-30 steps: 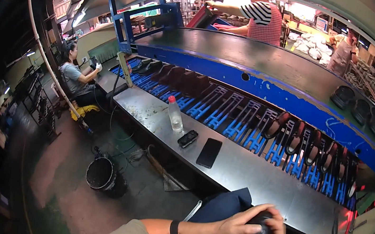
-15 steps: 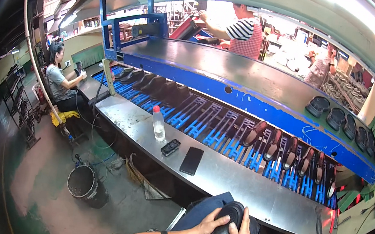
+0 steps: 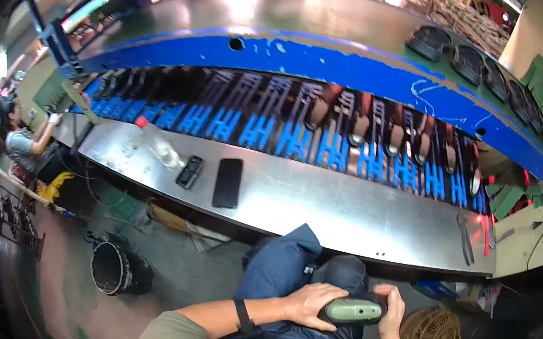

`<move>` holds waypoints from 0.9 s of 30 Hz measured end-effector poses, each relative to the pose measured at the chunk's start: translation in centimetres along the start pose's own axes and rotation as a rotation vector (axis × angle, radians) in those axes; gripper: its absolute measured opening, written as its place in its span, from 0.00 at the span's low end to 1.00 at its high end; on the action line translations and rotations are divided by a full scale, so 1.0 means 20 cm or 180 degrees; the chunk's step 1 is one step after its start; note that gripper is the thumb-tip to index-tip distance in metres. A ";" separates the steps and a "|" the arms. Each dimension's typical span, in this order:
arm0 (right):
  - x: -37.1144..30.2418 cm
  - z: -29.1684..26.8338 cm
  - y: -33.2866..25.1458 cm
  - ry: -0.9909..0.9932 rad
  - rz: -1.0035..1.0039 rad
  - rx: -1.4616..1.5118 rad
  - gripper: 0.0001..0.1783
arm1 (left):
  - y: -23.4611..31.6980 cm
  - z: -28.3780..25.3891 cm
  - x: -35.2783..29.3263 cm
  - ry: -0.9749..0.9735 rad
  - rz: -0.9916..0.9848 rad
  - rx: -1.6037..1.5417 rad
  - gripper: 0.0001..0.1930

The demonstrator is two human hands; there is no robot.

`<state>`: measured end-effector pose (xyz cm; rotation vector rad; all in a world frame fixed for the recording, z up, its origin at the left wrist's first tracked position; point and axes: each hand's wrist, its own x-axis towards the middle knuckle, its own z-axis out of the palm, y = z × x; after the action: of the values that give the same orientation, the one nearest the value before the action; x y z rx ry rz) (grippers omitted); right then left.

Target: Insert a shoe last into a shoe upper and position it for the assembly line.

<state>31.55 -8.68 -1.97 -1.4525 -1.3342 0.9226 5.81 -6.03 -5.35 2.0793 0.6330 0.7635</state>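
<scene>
Over my lap I hold a black shoe with a pale green shoe last (image 3: 354,311) inside it. The last's flat top with a small hole faces up toward me, and most of the shoe's upper is hidden under it and my hands. My left hand (image 3: 315,305) is closed on the shoe's left side. On the other side, the fingers of my right hand (image 3: 392,313) curl around the shoe's far right end. Beyond my knees, a black phone (image 3: 228,183) and a small black device (image 3: 190,172) lie on the metal bench (image 3: 321,211).
A clear red-capped bottle (image 3: 162,148) stands on the bench; pliers (image 3: 465,240) lie at its right. Behind runs a blue-pronged rack (image 3: 263,130) bearing several shoes, below a blue-edged shelf (image 3: 328,64) with black soles (image 3: 468,64). A bucket (image 3: 110,268) and fan (image 3: 432,336) stand on the floor.
The shoe has turned in my hands: its black sole faced up before, and now the green last's top does. My view has tilted down and swung, so the bench sits higher in it.
</scene>
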 end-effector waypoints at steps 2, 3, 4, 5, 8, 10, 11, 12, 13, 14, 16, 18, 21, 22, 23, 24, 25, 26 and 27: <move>0.15 -0.04 0.07 -0.0158 0.0360 -0.0176 0.33 | -0.03 0.00 0.09 0.0119 -0.0381 -0.0212 0.44; 0.27 -0.03 0.02 -0.0538 0.0656 -0.0349 0.36 | -0.01 -0.04 0.10 0.0132 -0.0872 -0.0563 0.44; 0.40 -0.03 0.05 -0.0797 0.0910 -0.0491 0.40 | -0.03 -0.08 0.14 0.0133 -0.1306 -0.0928 0.45; 0.56 0.02 -0.01 -0.1026 0.1320 -0.0093 0.45 | -0.08 -0.12 0.16 0.0365 -0.1546 -0.1244 0.44; 1.11 0.24 -0.10 -0.1819 0.1264 0.0945 0.49 | -0.27 -0.43 0.27 0.1529 -0.1596 -0.1390 0.40; 1.47 0.55 -0.15 -0.2079 0.1510 0.0834 0.46 | -0.43 -0.73 0.32 0.2677 -0.2008 -0.2167 0.30; 1.65 0.66 -0.08 -0.2100 0.1289 0.0140 0.44 | -0.53 -0.93 0.43 0.2965 -0.2046 -0.2318 0.30; 1.83 0.82 0.11 -0.1572 0.0560 -0.0661 0.44 | -0.67 -1.15 0.51 0.2934 -0.2071 -0.1871 0.31; 1.99 1.00 0.24 -0.1002 -0.0181 -0.1426 0.42 | -0.86 -1.31 0.58 0.3270 -0.1984 -0.1504 0.32; 2.12 1.18 0.31 -0.0413 -0.0927 -0.2103 0.40 | -1.03 -1.48 0.61 0.3418 -0.2176 -0.0990 0.37; 2.34 1.45 0.24 -0.0451 -0.0835 -0.2740 0.40 | -1.31 -1.76 0.65 0.3247 -0.2857 0.0515 0.43; 2.57 1.62 0.32 -0.1287 -0.1582 -0.3361 0.40 | -1.73 -1.91 0.61 0.2061 -0.2686 0.2296 0.50; 2.63 1.84 0.52 -0.0216 -0.1456 -0.1944 0.38 | -2.18 -2.03 0.40 0.2726 -0.2595 0.2482 0.56; 2.57 1.73 0.51 -0.0222 -0.1378 -0.2025 0.38 | -2.13 -1.94 0.44 0.2483 -0.2833 0.2278 0.57; 2.47 1.60 0.28 -0.1035 -0.1024 -0.2411 0.38 | -1.99 -1.93 0.45 0.2303 -0.3048 0.2172 0.59; 2.41 1.44 0.09 -0.1729 -0.0657 -0.2799 0.39 | -1.82 -1.88 0.51 0.2153 -0.3127 0.2068 0.57; 2.37 1.19 0.10 -0.1524 -0.0722 -0.1790 0.39 | -1.64 -1.77 0.67 0.1974 -0.3165 0.1906 0.55; 2.26 0.99 0.11 -0.1368 -0.0869 -0.0713 0.39 | -1.51 -1.71 0.72 0.1645 -0.3221 0.2041 0.50; 2.12 0.82 0.12 -0.1386 -0.0301 0.0077 0.40 | -1.38 -1.66 0.71 0.0825 -0.2979 0.2398 0.44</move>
<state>22.24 35.60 -6.43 -1.1971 -1.6831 1.2340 -12.31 35.51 -7.69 1.9331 2.0864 0.2317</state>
